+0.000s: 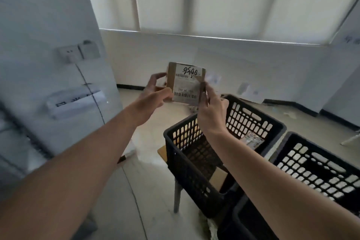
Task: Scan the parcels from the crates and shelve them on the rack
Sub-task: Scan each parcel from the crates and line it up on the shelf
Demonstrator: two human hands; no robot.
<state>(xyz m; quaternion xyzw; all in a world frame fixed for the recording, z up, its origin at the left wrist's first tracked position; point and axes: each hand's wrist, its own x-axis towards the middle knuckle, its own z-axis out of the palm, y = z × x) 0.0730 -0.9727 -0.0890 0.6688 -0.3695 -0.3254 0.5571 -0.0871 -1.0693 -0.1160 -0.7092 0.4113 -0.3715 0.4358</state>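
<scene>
While raised above the near black crate (194, 161), one small cardboard parcel (186, 84), white barcode label facing the camera: left hand (153, 93) grips its left edge, right hand (211, 107) pinches its right edge; second crate (311, 171) beside

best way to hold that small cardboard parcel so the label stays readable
Grip the parcel by its two side edges, one hand from each side, as now: the left hand pinches the left edge, the right hand the right. It is flat and upright with the label facing the camera, so edge grips probably leave the barcodes uncovered.
</scene>
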